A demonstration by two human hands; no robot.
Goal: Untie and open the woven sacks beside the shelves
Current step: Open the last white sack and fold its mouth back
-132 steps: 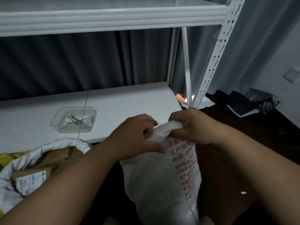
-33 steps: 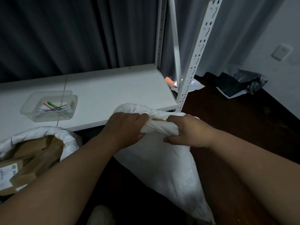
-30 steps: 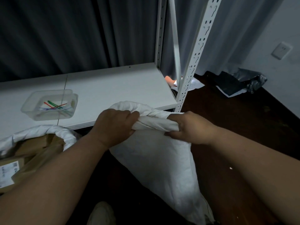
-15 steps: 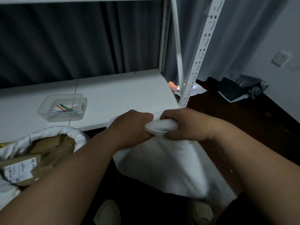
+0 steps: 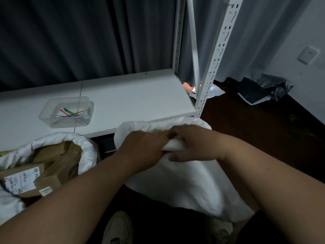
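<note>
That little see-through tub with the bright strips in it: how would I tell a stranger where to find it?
Start at the white shelf board of the metal rack. The clear plastic tub sits toward its left, behind the open sack of cardboard parcels. It alone is transparent, holding red, green and blue strips.

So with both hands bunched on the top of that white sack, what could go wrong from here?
1. Both the left hand and right hand grip the rolled rim of the woven sack; a hard tug might tip it against the shelf board.
2. The open sack of cardboard parcels stands close on the left; an elbow might knock it.
3. The light is dim, so a knot could be missed.
</note>
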